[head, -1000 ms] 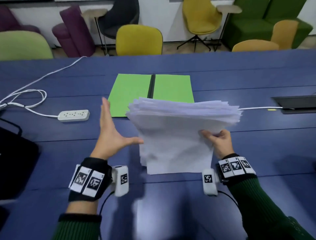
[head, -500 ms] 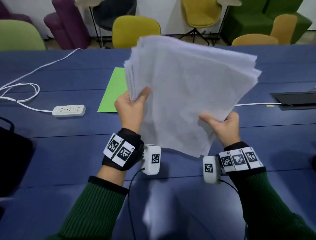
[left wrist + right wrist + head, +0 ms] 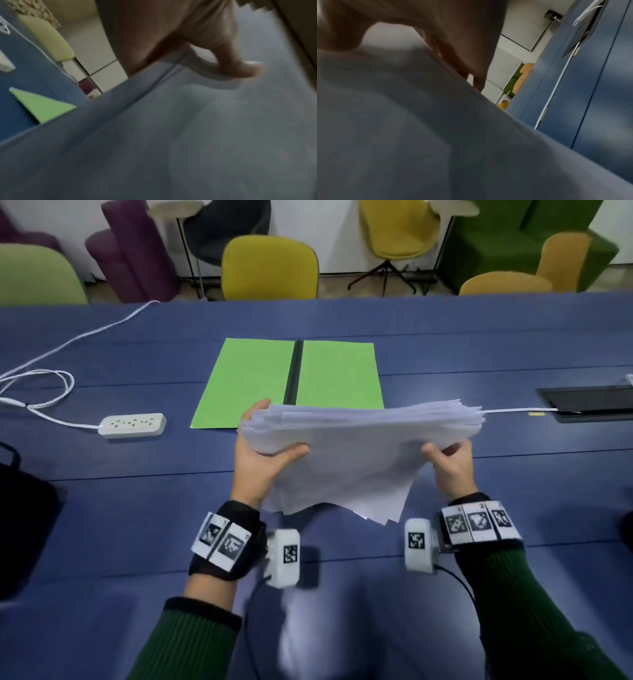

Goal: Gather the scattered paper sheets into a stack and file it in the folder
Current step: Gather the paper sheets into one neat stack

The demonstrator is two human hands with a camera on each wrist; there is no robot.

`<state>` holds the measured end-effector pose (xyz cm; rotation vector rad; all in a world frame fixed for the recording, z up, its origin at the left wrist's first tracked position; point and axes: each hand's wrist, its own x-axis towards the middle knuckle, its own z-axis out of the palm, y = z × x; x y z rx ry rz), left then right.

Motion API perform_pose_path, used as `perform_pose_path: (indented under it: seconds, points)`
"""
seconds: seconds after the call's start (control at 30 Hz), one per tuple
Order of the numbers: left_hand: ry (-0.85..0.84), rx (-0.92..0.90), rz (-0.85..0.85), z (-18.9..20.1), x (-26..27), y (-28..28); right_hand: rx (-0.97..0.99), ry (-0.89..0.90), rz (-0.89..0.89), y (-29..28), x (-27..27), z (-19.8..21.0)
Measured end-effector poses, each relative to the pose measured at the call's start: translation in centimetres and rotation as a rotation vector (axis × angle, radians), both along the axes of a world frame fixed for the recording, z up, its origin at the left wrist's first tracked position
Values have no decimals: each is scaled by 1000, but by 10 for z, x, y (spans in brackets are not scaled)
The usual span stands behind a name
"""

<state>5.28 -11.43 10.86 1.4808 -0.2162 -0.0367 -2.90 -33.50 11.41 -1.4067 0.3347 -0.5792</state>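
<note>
A thick stack of white paper sheets (image 3: 359, 453) stands on its lower edge on the blue table (image 3: 137, 508), tilted toward me, edges uneven. My left hand (image 3: 263, 453) grips its left side, thumb on the near face, fingers behind. My right hand (image 3: 448, 463) grips the right side the same way. An open green folder (image 3: 253, 381) with a black spine lies flat just beyond the stack. In the left wrist view the paper sheets (image 3: 188, 135) fill the frame under my thumb, with a corner of the folder (image 3: 42, 106) at the left. The right wrist view shows the paper sheets (image 3: 402, 135) close up.
A white power strip (image 3: 132, 425) with its cable lies at the left. A black bag (image 3: 24, 518) sits at the left edge. A table socket hatch (image 3: 589, 404) with a white cable is at the right. Chairs stand behind the far edge.
My left hand went from open beside the stack to gripping its left side. Both hands lifted the stack up, then brought it back down onto the table on its edge.
</note>
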Motion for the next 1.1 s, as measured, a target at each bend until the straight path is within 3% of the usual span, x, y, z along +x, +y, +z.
perform_pose_path:
  seconds: [0.1,0.17,0.27,0.43,0.63,0.73,0.93,1.1]
  points:
    - [-18,-67,-78,9,14,4,13,-64,103,0,7,5]
    - [0,-110,-40,4,20,8,0,-128,77,-1,12,1]
    - [34,-72,-128,3,16,2,77,-80,-9,1,19,-10]
    - [50,-82,53,9,17,-15,93,56,7,6,29,-9]
    - [-34,-230,239,37,5,-48,86,-96,-126,19,33,13]
    - [-29,-215,190,22,5,-36,76,-90,-116,1,22,-1]
    - [162,66,-142,-31,5,-5,76,150,76,-20,11,-47]
    - [237,-63,62,-31,13,-21,133,168,-11,-11,26,-35]
